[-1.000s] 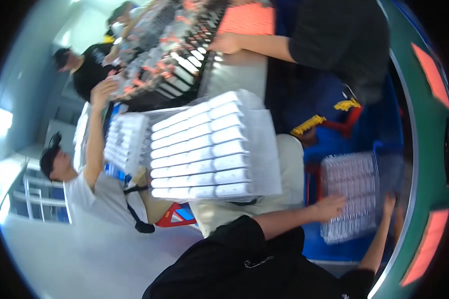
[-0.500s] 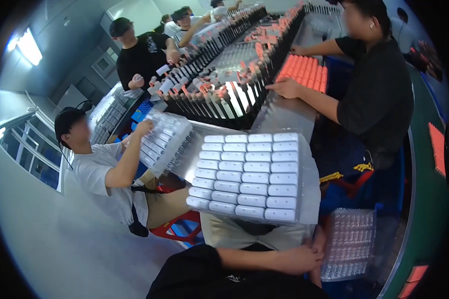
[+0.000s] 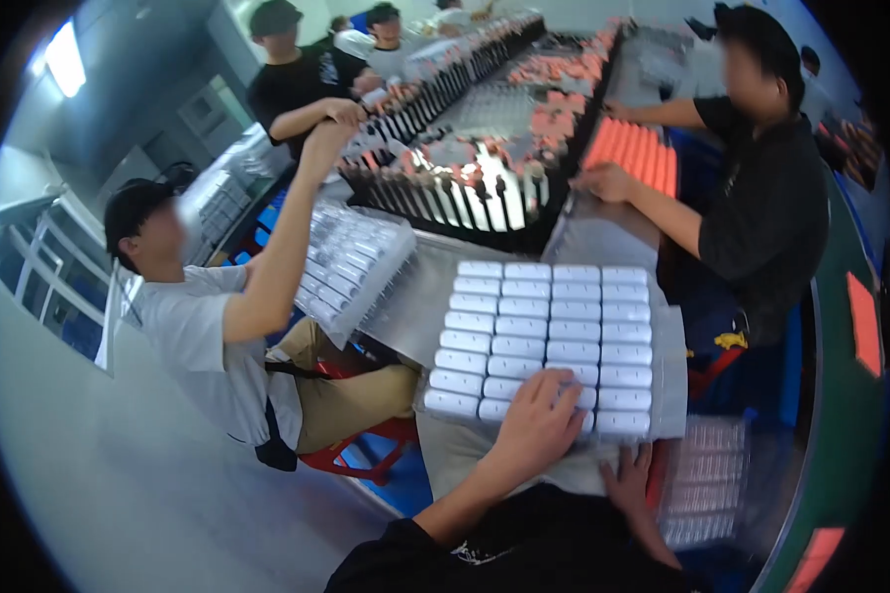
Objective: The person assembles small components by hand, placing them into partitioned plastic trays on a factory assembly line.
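Observation:
A clear plastic tray (image 3: 668,368) holds rows of white, rounded, oblong cases (image 3: 524,327) in front of me. My left hand (image 3: 536,423) reaches over the tray's near side, its stretched fingers resting on the cases there and covering some of them; whether it grips one I cannot see. Below the tray's near right corner, my right hand (image 3: 631,482) has its fingers spread and pointing up, holding nothing visible. Beside it on the right lies a stack of clear, ribbed plastic trays (image 3: 704,472).
At left, a seated person in a white shirt (image 3: 203,321) reaches over another tray (image 3: 351,262) of white parts. A black-sided conveyor loop (image 3: 455,212) runs away with orange and grey parts. A person in black (image 3: 761,188) works at right beside orange pieces (image 3: 638,150).
My hands, together below the tray before, have parted; the left has moved up onto the white cases. The person in white has raised an arm toward the conveyor. My view has shifted.

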A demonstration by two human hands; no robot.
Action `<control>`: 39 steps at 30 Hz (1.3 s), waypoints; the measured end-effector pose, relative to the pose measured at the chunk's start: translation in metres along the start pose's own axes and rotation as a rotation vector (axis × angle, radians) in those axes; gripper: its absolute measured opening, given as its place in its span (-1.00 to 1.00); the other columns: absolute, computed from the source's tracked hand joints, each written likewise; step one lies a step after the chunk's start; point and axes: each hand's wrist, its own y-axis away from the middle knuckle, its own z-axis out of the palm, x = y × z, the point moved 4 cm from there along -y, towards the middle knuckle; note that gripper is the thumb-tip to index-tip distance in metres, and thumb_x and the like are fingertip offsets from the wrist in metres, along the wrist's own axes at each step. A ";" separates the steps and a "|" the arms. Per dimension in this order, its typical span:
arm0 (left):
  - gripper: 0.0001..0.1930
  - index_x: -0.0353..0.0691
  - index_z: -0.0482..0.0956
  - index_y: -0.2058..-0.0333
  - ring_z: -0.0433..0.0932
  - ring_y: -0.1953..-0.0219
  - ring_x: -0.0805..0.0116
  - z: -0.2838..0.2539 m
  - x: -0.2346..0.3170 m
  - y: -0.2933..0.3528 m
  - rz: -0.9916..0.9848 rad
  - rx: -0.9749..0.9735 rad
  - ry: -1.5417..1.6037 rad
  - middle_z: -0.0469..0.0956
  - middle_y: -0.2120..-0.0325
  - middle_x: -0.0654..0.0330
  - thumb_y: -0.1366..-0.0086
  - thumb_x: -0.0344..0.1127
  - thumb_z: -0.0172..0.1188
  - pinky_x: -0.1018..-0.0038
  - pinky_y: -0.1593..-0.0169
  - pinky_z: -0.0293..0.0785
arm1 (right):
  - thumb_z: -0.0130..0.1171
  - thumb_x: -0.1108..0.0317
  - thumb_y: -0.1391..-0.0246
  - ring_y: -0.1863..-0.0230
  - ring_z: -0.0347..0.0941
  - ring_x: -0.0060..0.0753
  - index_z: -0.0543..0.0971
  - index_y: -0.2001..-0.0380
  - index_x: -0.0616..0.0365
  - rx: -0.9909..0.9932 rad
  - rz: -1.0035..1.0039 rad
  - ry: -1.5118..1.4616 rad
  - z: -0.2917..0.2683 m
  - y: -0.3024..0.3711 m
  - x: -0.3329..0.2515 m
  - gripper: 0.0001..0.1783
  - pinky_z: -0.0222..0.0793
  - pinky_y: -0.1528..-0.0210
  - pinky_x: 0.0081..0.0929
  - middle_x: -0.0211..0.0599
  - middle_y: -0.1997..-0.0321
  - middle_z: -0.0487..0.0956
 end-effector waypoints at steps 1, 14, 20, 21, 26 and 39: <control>-0.62 -0.32 0.55 0.03 0.44 -0.10 -0.08 -0.003 0.003 -0.001 -0.015 -0.024 0.021 0.46 -0.05 -0.05 -0.23 -0.28 0.34 0.14 -0.16 0.42 | 0.23 -0.11 -0.15 -0.49 -0.10 0.58 0.37 -0.32 0.19 0.032 -0.044 -0.030 0.000 -0.001 0.003 -0.18 -0.12 -0.50 0.29 0.52 -0.48 -0.01; -0.37 -0.36 0.46 -0.08 0.34 -0.16 -0.15 -0.013 -0.001 -0.012 0.039 -0.214 0.066 0.33 -0.13 -0.11 -0.01 -0.32 0.46 0.13 -0.23 0.36 | 0.15 -0.42 -0.04 -0.52 -0.13 0.57 0.33 -0.40 0.01 -0.397 0.035 0.199 0.015 -0.009 -0.052 0.01 -0.01 -0.30 0.68 0.22 -0.53 0.08; -0.32 -0.34 0.44 -0.06 0.34 -0.14 -0.06 -0.008 0.003 -0.015 0.000 -0.281 -0.031 0.36 -0.06 -0.06 0.07 -0.33 0.49 0.15 -0.21 0.27 | 0.13 -0.23 -0.12 -0.52 0.03 0.33 0.33 -0.37 0.12 -0.546 0.056 0.300 0.032 -0.032 -0.065 -0.11 0.07 -0.37 0.47 0.17 -0.50 0.17; -0.32 -0.34 0.44 -0.06 0.34 -0.14 -0.06 -0.009 0.000 -0.018 -0.012 -0.274 -0.041 0.36 -0.06 -0.06 0.07 -0.33 0.49 0.15 -0.21 0.27 | 0.13 -0.24 -0.12 -0.50 0.09 0.29 0.39 -0.33 0.13 -0.578 0.049 0.279 0.034 -0.038 -0.062 -0.14 0.09 -0.39 0.39 0.15 -0.47 0.24; -0.32 -0.35 0.39 -0.07 0.35 -0.18 -0.09 -0.027 -0.004 -0.041 0.071 -0.377 0.151 0.38 -0.07 -0.09 0.01 -0.30 0.49 0.16 -0.23 0.28 | 0.22 0.23 -0.23 -0.23 0.43 -0.21 0.46 -0.25 0.17 -0.056 -0.016 -0.590 0.031 -0.071 0.074 -0.44 0.41 -0.25 -0.21 -0.08 -0.25 0.51; -0.26 -0.47 0.15 -0.32 0.50 -0.09 -0.16 -0.107 -0.090 -0.267 0.238 0.109 -0.015 0.45 -0.07 -0.27 -0.35 -0.17 0.27 0.13 -0.15 0.42 | 0.24 -0.02 -0.18 -0.09 0.55 0.04 0.30 -0.29 0.35 0.046 0.365 -0.632 -0.131 -0.400 -0.019 -0.20 0.51 -0.07 -0.19 0.13 -0.07 0.60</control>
